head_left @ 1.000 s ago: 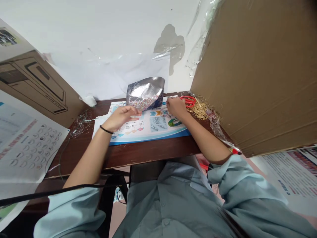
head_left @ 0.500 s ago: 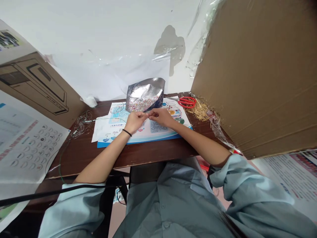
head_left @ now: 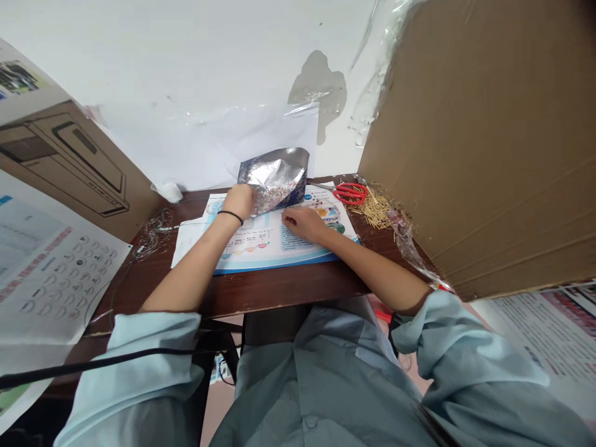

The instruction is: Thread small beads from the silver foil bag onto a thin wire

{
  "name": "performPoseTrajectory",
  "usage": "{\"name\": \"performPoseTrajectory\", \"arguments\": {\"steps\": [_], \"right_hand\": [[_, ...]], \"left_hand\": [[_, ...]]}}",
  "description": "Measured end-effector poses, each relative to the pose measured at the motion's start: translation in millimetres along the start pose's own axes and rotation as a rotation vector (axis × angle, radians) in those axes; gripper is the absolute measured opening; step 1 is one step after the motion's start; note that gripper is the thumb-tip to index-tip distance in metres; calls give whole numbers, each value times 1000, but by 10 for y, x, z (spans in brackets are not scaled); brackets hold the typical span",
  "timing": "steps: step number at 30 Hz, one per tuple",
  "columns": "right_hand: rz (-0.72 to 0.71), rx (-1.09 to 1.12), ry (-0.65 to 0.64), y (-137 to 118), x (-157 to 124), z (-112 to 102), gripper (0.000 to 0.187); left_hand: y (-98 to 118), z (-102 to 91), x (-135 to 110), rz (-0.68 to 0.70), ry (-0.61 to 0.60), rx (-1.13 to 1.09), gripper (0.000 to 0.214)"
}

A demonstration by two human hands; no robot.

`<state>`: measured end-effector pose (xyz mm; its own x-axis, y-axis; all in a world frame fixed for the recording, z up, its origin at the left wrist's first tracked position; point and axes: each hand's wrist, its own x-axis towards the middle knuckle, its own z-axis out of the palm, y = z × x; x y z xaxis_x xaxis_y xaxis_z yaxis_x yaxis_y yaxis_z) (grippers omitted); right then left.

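Note:
My left hand is at the left side of a silvery foil bag. Its fingers are curled together, and what they hold, if anything, is hidden. Many small pink, white and coloured beads lie inside the bag's wide mouth. Just in front of the bag, my right hand rests over a printed sheet with thumb and fingers pinched together. Whatever is in that pinch is too small to make out. A thin thread with a few pale beads runs across the table on the left.
Red-handled scissors lie right of the bag, by a heap of thin golden sticks. Tangled clear thread is at the left. Cardboard panels flank the dark wooden table, and a white wall stands behind.
My left hand has parted from the right and moved up and left to the bag's edge. The right hand stays nearly in place, still pinched.

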<state>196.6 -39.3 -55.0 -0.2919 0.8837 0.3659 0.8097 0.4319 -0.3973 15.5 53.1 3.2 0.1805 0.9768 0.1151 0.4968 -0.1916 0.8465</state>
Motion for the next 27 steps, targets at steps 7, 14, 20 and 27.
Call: {"name": "performPoseTrajectory", "arguments": {"steps": [7, 14, 20, 27], "right_hand": [[-99, -18, -41, -14, 0, -13, 21], [-46, -75, -13, -3, 5, -1, 23], [119, -42, 85, 26, 22, -2, 24], [120, 54, 280, -5, 20, -10, 21]], "left_hand": [[-141, 170, 138, 66, 157, 255, 43], [-140, 38, 127, 90, 142, 300, 41], [8, 139, -261, -61, -144, -362, 4], [-130, 365, -575, -357, -299, -852, 15]]}}
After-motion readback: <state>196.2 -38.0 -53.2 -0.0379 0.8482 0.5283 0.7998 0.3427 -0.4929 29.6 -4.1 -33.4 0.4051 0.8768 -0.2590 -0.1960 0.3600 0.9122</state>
